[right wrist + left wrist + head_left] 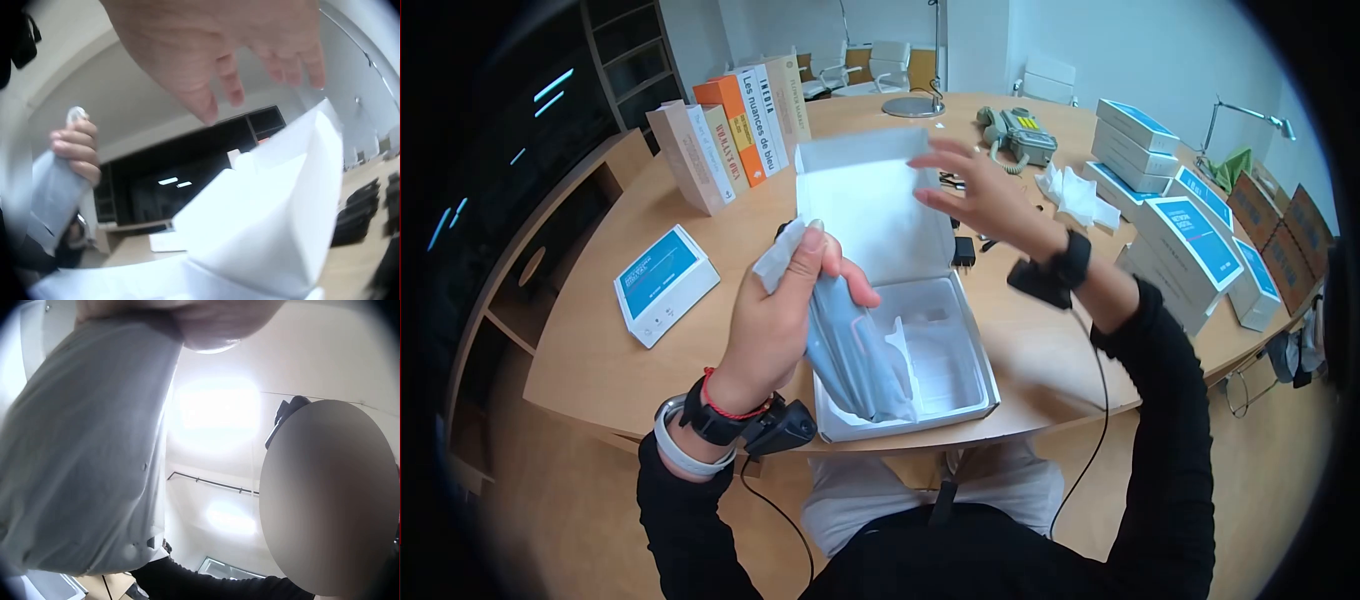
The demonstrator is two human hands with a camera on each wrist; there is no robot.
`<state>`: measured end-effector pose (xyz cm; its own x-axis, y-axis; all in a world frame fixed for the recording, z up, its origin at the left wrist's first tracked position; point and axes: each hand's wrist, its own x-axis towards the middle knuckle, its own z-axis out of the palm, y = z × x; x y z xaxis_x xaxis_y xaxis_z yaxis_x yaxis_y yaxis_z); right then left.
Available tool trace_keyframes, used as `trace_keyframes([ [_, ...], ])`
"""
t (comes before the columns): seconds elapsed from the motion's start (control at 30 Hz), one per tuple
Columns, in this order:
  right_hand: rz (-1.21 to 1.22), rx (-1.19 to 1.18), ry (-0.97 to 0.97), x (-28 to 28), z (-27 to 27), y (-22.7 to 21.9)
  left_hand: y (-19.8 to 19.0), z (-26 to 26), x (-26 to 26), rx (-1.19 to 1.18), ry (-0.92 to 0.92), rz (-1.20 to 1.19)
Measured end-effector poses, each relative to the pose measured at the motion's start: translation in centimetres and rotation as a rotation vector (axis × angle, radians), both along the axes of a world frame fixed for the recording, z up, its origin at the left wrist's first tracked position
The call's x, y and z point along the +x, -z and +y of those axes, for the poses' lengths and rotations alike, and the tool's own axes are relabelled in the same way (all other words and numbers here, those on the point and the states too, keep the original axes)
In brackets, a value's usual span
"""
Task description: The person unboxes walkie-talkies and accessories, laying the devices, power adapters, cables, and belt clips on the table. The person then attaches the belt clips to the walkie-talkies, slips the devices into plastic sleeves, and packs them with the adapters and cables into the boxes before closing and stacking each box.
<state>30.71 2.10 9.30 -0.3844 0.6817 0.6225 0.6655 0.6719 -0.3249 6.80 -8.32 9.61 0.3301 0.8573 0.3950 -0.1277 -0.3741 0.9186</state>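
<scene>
My left hand (768, 325) grips a dark flat device in a translucent wrapping bag (852, 355), thumb on top and the bag's end sticking out past the fingers. The wrapped device slants down over an open white box (960, 345), which has a white inner tray with recesses. In the left wrist view the bag (94, 444) fills the left side, creased and hiding the device's details. Beside the raised box lid (862, 205), my right hand (985, 200) is in the air with fingers spread and nothing in them. The right wrist view shows that hand (231, 44) above the white lid flaps (250, 212).
A white-and-blue box (665, 285) lies at the left, near a row of upright books (735, 130). Behind the lid stand a lamp base (913, 107) and a telephone (1018, 135). Crumpled white paper (1080, 195), a black adapter (964, 252) and stacked boxes (1135, 145) are to the right.
</scene>
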Motion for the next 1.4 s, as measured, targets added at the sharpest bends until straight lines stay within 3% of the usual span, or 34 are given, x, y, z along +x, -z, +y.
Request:
trace_keyframes([
  [0.1,0.545,-0.787,-0.485,-0.4,-4.1,1.2,0.3,0.7,0.7,-0.069,-0.089,-0.039],
  [0.13,0.415,-0.827,-0.546,-0.7,-5.5,1.8,0.8,1.2,0.8,-0.04,-0.084,-0.067],
  [0.2,0.334,-0.767,-0.545,-2.4,-8.1,4.0,1.2,1.6,2.0,-0.035,-0.125,-0.13],
  [0.3,0.23,-0.742,-0.274,-4.5,-10.0,4.1,1.5,1.8,3.3,-0.049,-0.143,-0.17],
  [0.43,0.251,-0.796,-0.294,-3.3,-9.8,3.8,0.5,2.5,2.5,0.049,-0.038,0.013],
  [0.5,0.317,-0.778,-0.337,-2.6,-9.9,4.2,-0.2,3.3,1.3,0.453,-0.126,0.443],
  [0.57,0.354,-0.786,-0.364,-2.4,-10.2,4.4,-0.1,3.2,1.1,0.532,-0.201,0.503],
  [0.67,0.453,-0.81,-0.408,-2.5,-10.7,4.8,0.2,3.0,1.0,0.449,-0.141,0.533],
  [0.73,0.522,-0.832,-0.421,-2.4,-10.8,4.8,0.4,3.0,1.0,0.212,-0.13,0.513],
  [0.77,0.564,-0.919,-0.478,-2.3,-10.9,4.7,0.3,3.1,1.0,0.211,-0.128,0.512],
  [0.83,0.605,-1.01,-0.529,-2.2,-11.1,4.4,0.3,3.3,1.1,0.121,0.031,0.378],
  [0.93,0.621,-1.121,-0.592,-2.2,-11.3,3.7,1.3,4.1,1.8,0.252,0.042,0.273],
  [1.03,0.633,-1.201,-0.643,-2.2,-11.2,3.7,0.6,3.2,1.7,0.148,0.039,0.352],
  [1.13,0.531,-1.077,-0.589,-2.2,-11.2,4.8,0.4,2.5,1.9,0.065,0.027,0.38],
  [1.2,0.381,-0.705,-0.437,-2.7,-11.7,4.9,0.8,2.7,1.9,0.033,0.023,0.384],
  [1.27,0.378,-0.651,-0.415,-3.1,-12.3,4.8,0.7,2.7,1.8,0.006,0.018,0.389],
  [1.33,0.374,-0.59,-0.395,-3.3,-12.6,4.8,-0.1,2.3,1.8,-0.248,0.107,0.334],
  [1.4,0.519,-0.619,-0.473,-3.2,-12.6,5.1,0.4,2.8,1.7,-0.309,0.185,0.248],
])
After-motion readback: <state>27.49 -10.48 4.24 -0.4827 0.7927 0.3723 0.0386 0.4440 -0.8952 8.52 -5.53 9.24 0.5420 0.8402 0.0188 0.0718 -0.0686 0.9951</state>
